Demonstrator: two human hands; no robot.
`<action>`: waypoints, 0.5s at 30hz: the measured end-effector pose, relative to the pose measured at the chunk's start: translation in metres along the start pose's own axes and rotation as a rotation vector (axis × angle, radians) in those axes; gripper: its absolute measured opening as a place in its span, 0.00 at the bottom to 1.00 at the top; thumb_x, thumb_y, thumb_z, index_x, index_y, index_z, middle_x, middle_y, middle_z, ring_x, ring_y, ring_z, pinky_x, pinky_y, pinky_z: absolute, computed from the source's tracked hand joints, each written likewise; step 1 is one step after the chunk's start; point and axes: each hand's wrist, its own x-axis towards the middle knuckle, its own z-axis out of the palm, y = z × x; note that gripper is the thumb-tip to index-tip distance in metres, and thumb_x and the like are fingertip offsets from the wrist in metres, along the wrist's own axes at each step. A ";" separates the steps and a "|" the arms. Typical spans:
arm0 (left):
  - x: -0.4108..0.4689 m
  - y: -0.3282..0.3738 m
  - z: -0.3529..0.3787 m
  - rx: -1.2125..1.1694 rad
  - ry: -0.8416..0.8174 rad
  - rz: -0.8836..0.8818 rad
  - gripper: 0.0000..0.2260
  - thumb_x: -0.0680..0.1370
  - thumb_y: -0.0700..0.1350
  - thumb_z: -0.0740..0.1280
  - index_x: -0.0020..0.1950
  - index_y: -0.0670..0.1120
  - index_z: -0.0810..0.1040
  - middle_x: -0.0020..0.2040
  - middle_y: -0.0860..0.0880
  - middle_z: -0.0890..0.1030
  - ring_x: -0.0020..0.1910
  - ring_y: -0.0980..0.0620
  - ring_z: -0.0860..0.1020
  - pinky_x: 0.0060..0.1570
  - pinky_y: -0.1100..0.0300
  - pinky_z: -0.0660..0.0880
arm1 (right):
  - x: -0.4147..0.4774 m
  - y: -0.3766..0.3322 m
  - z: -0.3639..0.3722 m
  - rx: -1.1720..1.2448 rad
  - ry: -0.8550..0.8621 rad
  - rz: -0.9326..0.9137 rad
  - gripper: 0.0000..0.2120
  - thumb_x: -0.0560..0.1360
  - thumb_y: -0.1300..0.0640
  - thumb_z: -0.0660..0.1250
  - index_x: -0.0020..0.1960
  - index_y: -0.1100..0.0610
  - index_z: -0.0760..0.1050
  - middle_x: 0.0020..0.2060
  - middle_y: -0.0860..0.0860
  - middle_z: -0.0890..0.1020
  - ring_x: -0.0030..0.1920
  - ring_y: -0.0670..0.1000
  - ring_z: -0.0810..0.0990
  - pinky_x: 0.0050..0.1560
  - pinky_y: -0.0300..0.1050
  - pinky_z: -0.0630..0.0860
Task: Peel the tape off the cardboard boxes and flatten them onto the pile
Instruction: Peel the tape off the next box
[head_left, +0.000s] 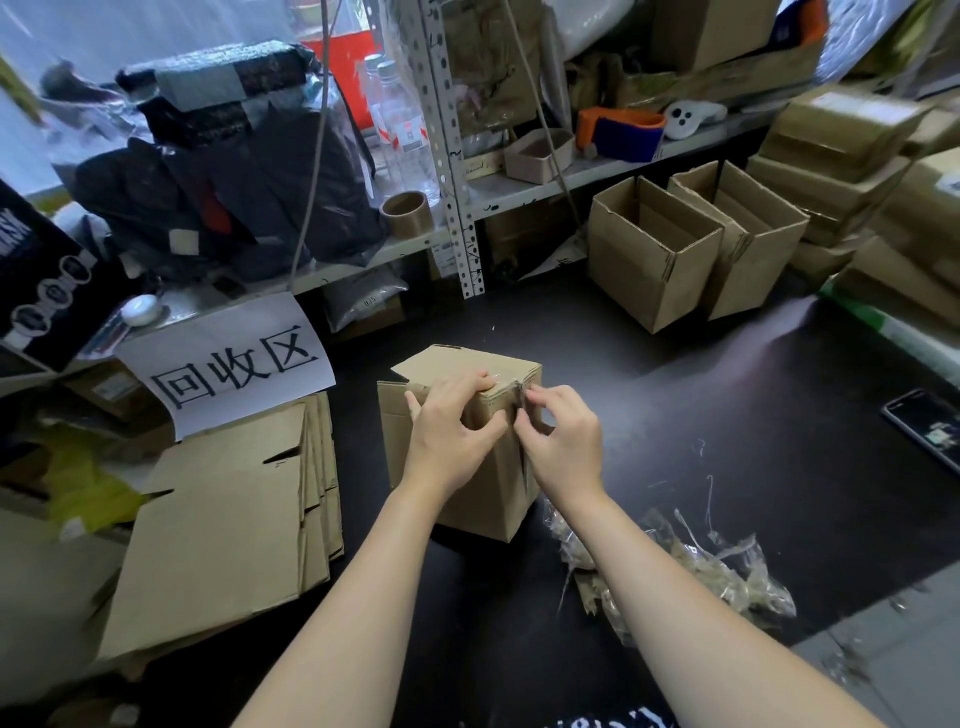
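The small brown cardboard box (488, 499) stood upright on the dark surface (701, 405), directly before the person, between the pile and the tape scraps. The left hand (452, 431) gripped its near top edge, fingers curled over the top panel, bracing it. The right hand (563, 441) pinched at a strip of clear tape (521, 396) where it ran over the top corner and down the side seam. How much of the strip had lifted could not be told. The box kept its full shape, so it had yet to be flattened.

Just to the left lay the pile of flattened brown cardboard sheets (223, 519), several layers deep, beneath a white paper sign with black characters (234, 364). To the right, close by the forearm, a crumpled heap of peeled clear tape (691, 577) rested on the surface. Both suggested that several boxes were already finished.

Further back, two open-topped brown cardboard boxes (654, 260) stood side by side below the shelf, unflattened. Stacks of closed brown boxes (841, 150) rose at the right. Judging by these, much work remained: this box was mid-peel, and many others waited.
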 end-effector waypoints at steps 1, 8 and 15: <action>0.001 0.000 0.000 -0.005 -0.006 -0.004 0.15 0.75 0.46 0.74 0.62 0.54 0.80 0.67 0.59 0.78 0.69 0.59 0.70 0.76 0.30 0.42 | 0.000 0.000 0.000 -0.013 0.005 -0.009 0.08 0.75 0.64 0.74 0.54 0.61 0.84 0.48 0.53 0.84 0.51 0.49 0.82 0.52 0.41 0.79; 0.005 0.004 0.003 0.007 -0.014 0.004 0.15 0.75 0.46 0.74 0.62 0.54 0.80 0.66 0.57 0.78 0.69 0.59 0.70 0.75 0.29 0.41 | 0.001 -0.002 0.005 0.086 0.039 0.227 0.05 0.77 0.65 0.70 0.50 0.61 0.84 0.47 0.53 0.85 0.51 0.48 0.83 0.49 0.24 0.71; 0.001 -0.006 -0.003 -0.048 -0.005 0.030 0.16 0.74 0.45 0.75 0.60 0.55 0.81 0.66 0.60 0.78 0.70 0.60 0.71 0.76 0.33 0.38 | 0.000 -0.004 0.002 0.149 0.006 0.252 0.05 0.78 0.63 0.69 0.50 0.60 0.84 0.45 0.50 0.85 0.47 0.45 0.83 0.51 0.45 0.81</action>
